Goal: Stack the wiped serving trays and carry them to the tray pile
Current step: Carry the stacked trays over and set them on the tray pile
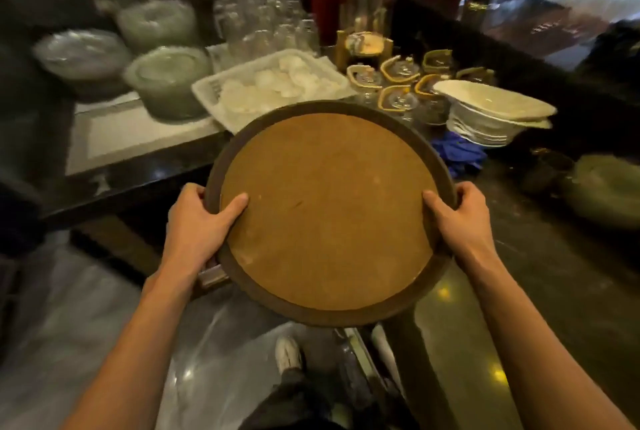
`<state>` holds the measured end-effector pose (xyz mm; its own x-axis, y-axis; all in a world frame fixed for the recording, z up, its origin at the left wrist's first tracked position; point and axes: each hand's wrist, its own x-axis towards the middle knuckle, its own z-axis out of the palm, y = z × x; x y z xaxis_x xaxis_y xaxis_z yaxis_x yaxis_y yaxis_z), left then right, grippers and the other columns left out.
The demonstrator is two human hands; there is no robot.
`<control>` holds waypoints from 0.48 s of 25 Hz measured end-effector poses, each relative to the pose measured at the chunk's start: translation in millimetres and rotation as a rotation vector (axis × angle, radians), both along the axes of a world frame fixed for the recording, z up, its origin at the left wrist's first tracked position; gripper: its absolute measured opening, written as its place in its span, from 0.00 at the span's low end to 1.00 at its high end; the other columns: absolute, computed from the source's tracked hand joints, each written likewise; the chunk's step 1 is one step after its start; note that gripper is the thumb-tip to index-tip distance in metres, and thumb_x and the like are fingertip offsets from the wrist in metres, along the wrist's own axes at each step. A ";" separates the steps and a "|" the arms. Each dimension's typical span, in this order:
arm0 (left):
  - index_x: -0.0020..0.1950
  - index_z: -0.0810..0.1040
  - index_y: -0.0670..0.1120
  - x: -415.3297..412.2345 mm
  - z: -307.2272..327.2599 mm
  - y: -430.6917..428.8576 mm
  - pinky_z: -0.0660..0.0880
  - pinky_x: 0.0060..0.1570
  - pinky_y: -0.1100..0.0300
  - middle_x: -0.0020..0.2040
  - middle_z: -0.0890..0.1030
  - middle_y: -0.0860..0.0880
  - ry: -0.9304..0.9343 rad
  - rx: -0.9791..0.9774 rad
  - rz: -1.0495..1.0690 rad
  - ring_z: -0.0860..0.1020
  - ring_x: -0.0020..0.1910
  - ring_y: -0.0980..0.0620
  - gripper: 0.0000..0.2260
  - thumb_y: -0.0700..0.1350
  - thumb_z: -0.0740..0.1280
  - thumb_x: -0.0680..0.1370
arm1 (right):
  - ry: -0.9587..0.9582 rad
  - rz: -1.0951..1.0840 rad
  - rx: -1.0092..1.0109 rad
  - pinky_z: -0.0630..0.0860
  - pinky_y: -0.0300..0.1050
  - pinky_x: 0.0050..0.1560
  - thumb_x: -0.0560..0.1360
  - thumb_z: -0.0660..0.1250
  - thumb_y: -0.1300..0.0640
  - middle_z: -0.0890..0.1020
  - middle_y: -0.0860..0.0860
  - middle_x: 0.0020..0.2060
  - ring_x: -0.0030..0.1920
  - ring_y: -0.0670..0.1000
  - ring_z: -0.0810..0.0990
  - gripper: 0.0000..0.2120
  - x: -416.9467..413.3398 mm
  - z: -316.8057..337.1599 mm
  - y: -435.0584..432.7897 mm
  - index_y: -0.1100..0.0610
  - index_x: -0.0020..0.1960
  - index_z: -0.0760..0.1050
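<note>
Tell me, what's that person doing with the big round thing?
A person is holding a round serving tray in the air, left hand and right hand gripping opposite edges. Just past it is a dark counter crowded with plates, glasses and a white basket. The tray isn't set down anywhere yet.

No text, label, brand or number can be read anywhere in this blurred view.

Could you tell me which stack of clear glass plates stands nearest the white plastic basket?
The front stack of clear glass plates, right beside the white plastic basket; the other two sit farther left and behind.
</note>
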<state>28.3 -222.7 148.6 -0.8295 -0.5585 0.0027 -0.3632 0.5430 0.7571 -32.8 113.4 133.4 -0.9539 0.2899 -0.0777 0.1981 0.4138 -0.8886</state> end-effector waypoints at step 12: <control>0.55 0.74 0.42 234.1 27.8 -134.4 0.74 0.41 0.51 0.49 0.78 0.46 0.106 -0.031 0.734 0.78 0.47 0.45 0.26 0.60 0.74 0.69 | 0.098 0.722 -0.035 0.72 0.44 0.40 0.76 0.69 0.49 0.77 0.50 0.47 0.49 0.52 0.77 0.15 30.7 29.6 -253.9 0.56 0.57 0.72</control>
